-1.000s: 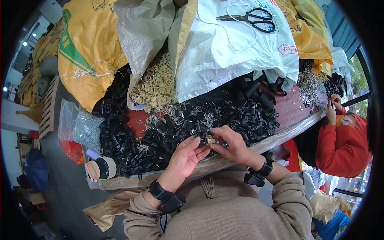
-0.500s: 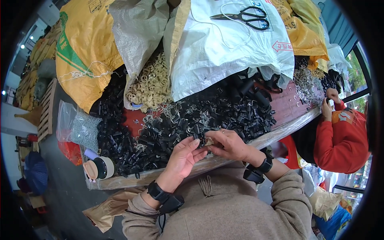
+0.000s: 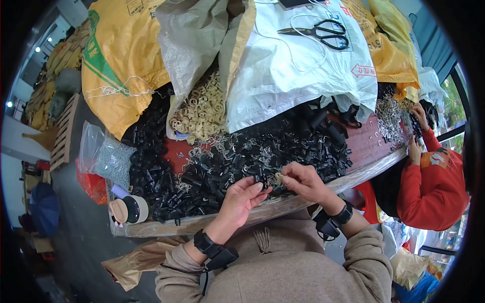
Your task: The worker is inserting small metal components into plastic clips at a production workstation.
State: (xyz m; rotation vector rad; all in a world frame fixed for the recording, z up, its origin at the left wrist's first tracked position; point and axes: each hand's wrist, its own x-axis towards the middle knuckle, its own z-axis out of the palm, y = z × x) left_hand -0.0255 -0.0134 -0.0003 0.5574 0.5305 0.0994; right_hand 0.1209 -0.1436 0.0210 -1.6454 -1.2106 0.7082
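My left hand [image 3: 239, 201] is closed on a small black plastic part [image 3: 260, 180], held between thumb and fingers above the table's near edge. Just to its right, my right hand [image 3: 306, 186] pinches a small beige plastic piece [image 3: 278, 178], whose exact shape is partly hidden by the fingertips. A small gap separates the two parts. Beyond both hands spreads a heap of black plastic parts [image 3: 202, 174] mixed with small silvery metal hooks [image 3: 254, 151]. Similar beige ring-shaped pieces [image 3: 202, 112] spill from an open sack behind the heap.
Black-handled scissors [image 3: 323, 34] lie on a white sack [image 3: 298, 76]. At the left stand a lidded jar [image 3: 135, 209] and a clear bag of small grey pieces [image 3: 115, 164]. On the right, a co-worker in a red top [image 3: 434, 187] reaches toward a pile of metal hooks [image 3: 389, 118].
My right hand has drawn back to the right from my left, with the beige piece in its fingertips. The co-worker's hands have moved apart. The whole view has shifted slightly.
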